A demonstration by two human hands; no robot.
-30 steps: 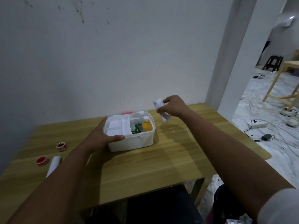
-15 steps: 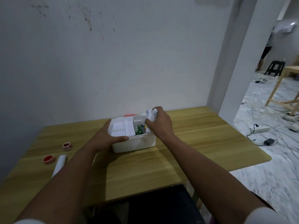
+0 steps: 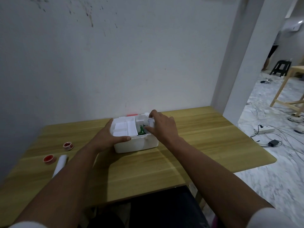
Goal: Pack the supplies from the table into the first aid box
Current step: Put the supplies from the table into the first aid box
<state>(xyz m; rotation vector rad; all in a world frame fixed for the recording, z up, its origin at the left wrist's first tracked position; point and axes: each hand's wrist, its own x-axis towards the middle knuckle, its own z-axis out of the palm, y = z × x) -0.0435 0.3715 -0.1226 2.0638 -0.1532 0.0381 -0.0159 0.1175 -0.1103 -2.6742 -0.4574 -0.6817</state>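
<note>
A white first aid box (image 3: 139, 144) stands open on the wooden table (image 3: 205, 142) near the wall. My left hand (image 3: 105, 137) grips its left front corner, thumb along the rim. My right hand (image 3: 162, 127) reaches into the box's right compartment, fingers closed on a small white bottle (image 3: 150, 121). A green packet (image 3: 141, 131) shows inside beside it. Two red-and-white tape rolls (image 3: 68, 146) (image 3: 49, 159) and a white gauze roll (image 3: 60, 165) lie at the table's left.
A white wall runs right behind the table. A pillar (image 3: 238, 63) stands at the far right corner. Beyond it, cables and a power strip (image 3: 266, 130) lie on the marble floor, with a black stool (image 3: 282, 67) and a wooden frame (image 3: 289, 89).
My right hand carried the white bottle from above the table's right side leftward and down into the box's right compartment. My left hand stayed on the box.
</note>
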